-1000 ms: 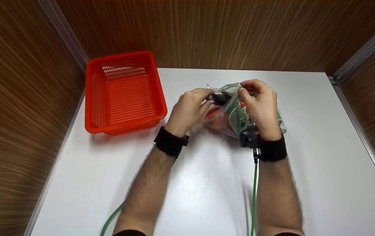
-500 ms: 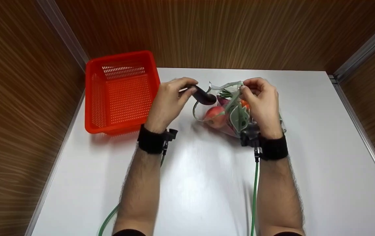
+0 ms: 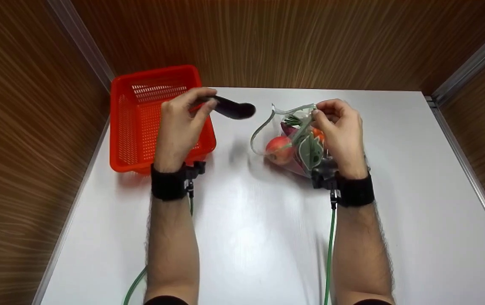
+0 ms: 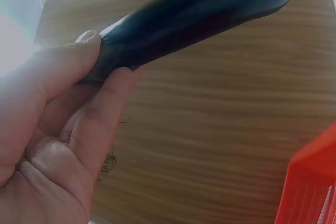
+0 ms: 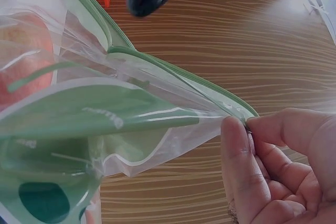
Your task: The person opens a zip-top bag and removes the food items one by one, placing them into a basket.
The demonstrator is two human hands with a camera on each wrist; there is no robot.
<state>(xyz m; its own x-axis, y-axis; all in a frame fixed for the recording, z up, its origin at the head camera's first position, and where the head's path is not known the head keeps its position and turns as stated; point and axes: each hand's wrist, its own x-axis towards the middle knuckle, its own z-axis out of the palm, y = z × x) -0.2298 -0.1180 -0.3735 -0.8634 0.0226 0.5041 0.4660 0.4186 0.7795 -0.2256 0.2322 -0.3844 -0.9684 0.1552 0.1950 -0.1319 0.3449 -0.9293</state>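
The eggplant (image 3: 234, 109) is being pinched outside the bag (image 3: 310, 152) by the left hand (image 3: 179, 127), near the basket (image 3: 115, 123); the bag's edge is being gripped by the right hand (image 3: 345, 133), other produce (image 3: 278, 148) being left inside.

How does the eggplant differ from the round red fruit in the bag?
The eggplant is dark and long; the red fruit is round. The left hand holds the eggplant in the air, while the red fruit lies inside the printed bag. Neither is in the red basket.
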